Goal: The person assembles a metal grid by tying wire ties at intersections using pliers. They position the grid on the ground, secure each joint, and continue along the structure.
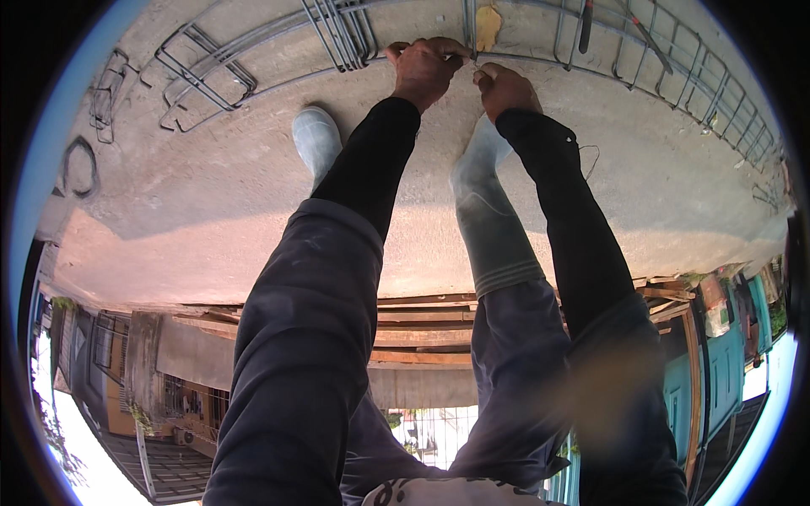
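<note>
Both hands meet at a crossing in a steel rebar cage [540, 59] lying on the concrete at the top. My left hand [426, 69] reaches in from the left, thumb and forefinger pinched at the joint. Just right of it, my right hand [506, 88] is closed, its fingertips pinching a short thin tie wire [475, 64] beside the bar. The fingertips partly hide the wire, and I cannot tell how far it wraps the joint. A dry yellowish leaf [488, 28] lies right behind the joint.
Bunched stirrups [342, 34] sit on the bars left of my hands. Two dark handles with red marks [585, 27] [648, 40] rest across the cage at right. Loose bent bars [110, 97] and a wire coil [80, 167] lie far left. Wooden planks [422, 337] lie behind my boots [494, 202].
</note>
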Demonstrator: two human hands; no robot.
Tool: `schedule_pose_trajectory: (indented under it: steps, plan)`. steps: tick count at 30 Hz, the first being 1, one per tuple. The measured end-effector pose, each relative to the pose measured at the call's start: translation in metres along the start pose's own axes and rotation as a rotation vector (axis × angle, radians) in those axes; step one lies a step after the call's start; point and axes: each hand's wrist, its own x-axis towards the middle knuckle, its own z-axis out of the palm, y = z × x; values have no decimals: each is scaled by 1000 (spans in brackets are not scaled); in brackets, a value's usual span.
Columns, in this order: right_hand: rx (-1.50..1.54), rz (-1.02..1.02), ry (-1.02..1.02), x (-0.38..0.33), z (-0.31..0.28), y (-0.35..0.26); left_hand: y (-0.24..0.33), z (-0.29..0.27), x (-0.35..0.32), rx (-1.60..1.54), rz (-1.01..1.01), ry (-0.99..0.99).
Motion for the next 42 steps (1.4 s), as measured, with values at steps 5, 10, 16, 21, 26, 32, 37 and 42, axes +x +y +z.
schedule_pose_trajectory:
  steps: [5,10,16,21,26,32,37,42]
  plan:
    - [-45,-27,-40,-4,17,-10,-10,-7,7,37,46,-115]
    - [-161,-76,-33,29,11,-19,-21,-6,10,-8,83,-125]
    - [-72,-101,-120,54,-26,2,7,-6,2,54,-7,-58]
    - [-138,-79,68,45,-23,-3,8,5,-1,81,40,98]
    - [-76,-57,185,48,-19,11,7,8,-3,51,56,120]
    - [-219,-117,138,45,-24,0,4,7,-3,41,85,122]
    - [-117,47,165,41,-16,17,4,8,-3,85,100,117]
    - [-51,85,74,30,11,41,6,10,-2,106,116,158]
